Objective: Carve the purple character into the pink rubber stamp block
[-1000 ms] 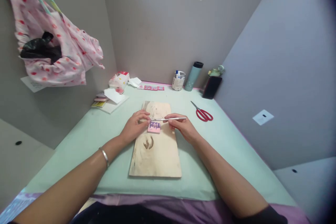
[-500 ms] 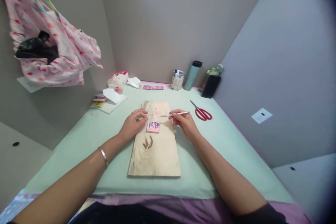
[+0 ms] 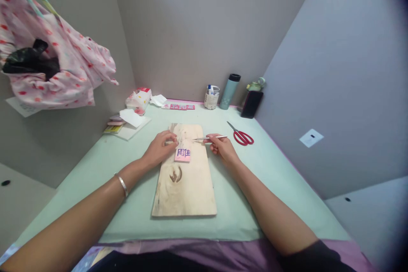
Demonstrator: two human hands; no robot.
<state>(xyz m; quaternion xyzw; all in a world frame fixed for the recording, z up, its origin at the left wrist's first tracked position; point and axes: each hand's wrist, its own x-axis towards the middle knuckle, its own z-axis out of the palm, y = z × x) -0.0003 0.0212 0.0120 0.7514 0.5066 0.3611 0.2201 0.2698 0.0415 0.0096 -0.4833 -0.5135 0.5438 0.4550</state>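
A wooden board (image 3: 188,195) lies on the pale green table, with a small pink block (image 3: 182,156) on it bearing a purple character. My right hand (image 3: 223,146) grips a thin silver carving pen (image 3: 212,137) over the board's right edge, its tip pointing left, above the block. On the board's left edge rests my left hand (image 3: 162,146), fingers curled, thumb and fingertips near each other just up and left of the block. Whether anything small is between those fingertips cannot be made out.
Red-handled scissors (image 3: 243,137) lie right of the board. Behind stand a pen cup (image 3: 211,97), a teal bottle (image 3: 230,92) and a phone (image 3: 252,104). Pink pieces (image 3: 182,107) line the back; papers (image 3: 130,118) lie left. A spotted cloth bag (image 3: 70,68) hangs upper left.
The whole view has shifted slightly, so things appear a little further left. My right hand has turned its fingers slightly around the pen; the block stays on the board.
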